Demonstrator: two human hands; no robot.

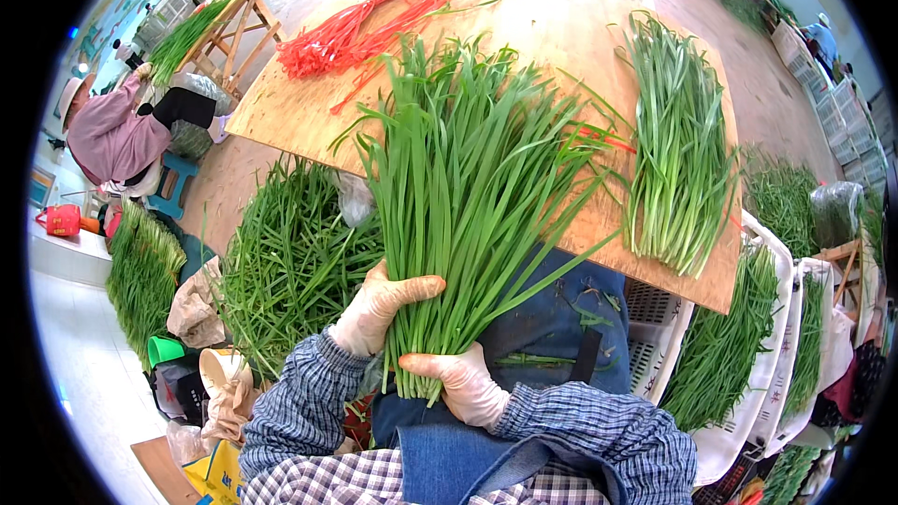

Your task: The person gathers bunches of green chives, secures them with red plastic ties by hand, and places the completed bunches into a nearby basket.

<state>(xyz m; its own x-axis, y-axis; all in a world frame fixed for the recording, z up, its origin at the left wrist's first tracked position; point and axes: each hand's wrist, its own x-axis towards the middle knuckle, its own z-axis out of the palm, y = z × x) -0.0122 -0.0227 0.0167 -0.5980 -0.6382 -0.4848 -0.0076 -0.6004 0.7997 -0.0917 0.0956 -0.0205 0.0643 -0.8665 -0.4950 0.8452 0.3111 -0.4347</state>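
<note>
Both my hands, in thin pale gloves, grip a large bunch of green Chinese chives point(468, 187) above my lap. My left hand point(379, 304) wraps its left side, thumb across the front. Lower down, near the cut ends, my right hand point(458, 379) closes round it from the right. The leafy tips fan out over the wooden board point(309, 117). A second bunch of chives point(678, 150) lies on the board's right side, a red tie point(599, 137) at its left edge. Red plastic ties point(374, 19) are heaped on the far left of the board.
A big pile of loose chives point(290, 262) stands left of my knees. White crates point(762, 355) with chives line the right. A person in a pink top point(117, 136) sits far left by a wooden stand point(234, 37). Paper bags point(198, 304) and buckets lie lower left.
</note>
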